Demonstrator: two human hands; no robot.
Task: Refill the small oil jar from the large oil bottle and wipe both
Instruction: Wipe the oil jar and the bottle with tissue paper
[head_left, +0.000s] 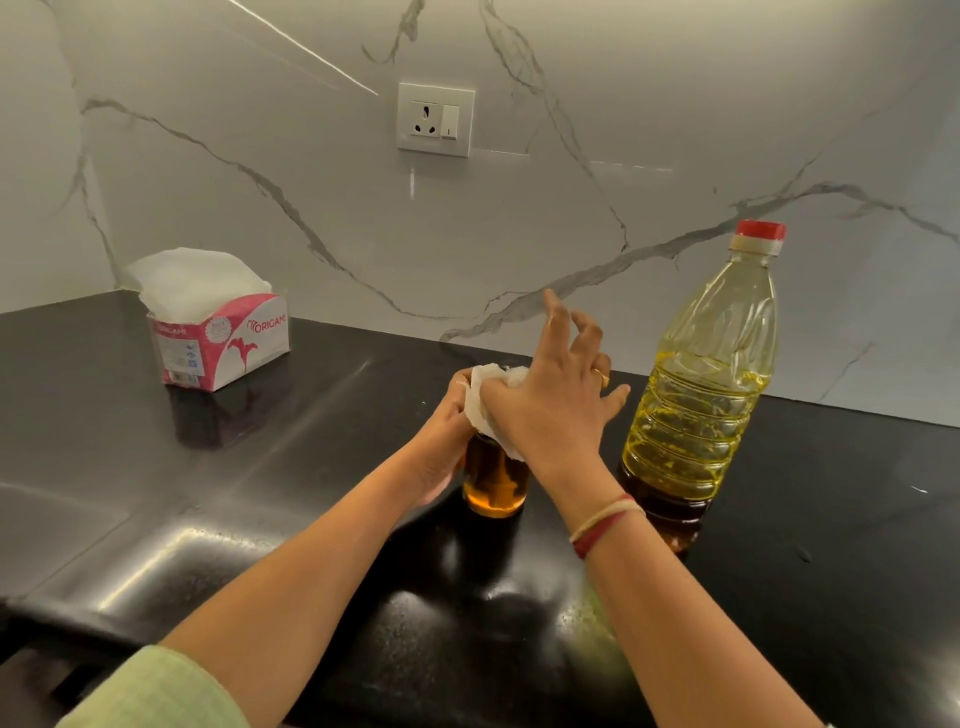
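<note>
The small glass oil jar (494, 486) stands on the black counter, its lower part showing amber oil. My left hand (441, 441) grips its left side. My right hand (550, 405) presses a white tissue (480, 400) over the jar's top, thumb and palm holding the paper, other fingers spread and lifted. The jar's mouth and lid are hidden under the tissue. The large plastic oil bottle (701, 405) with a red cap (761, 231) stands upright just right of my right hand, partly full of yellow oil.
A pink and white tissue box (223, 343) with white tissues stands at the back left of the black counter (311, 467). A marble wall with a power socket (435, 119) rises behind. The counter's front edge runs near my forearms.
</note>
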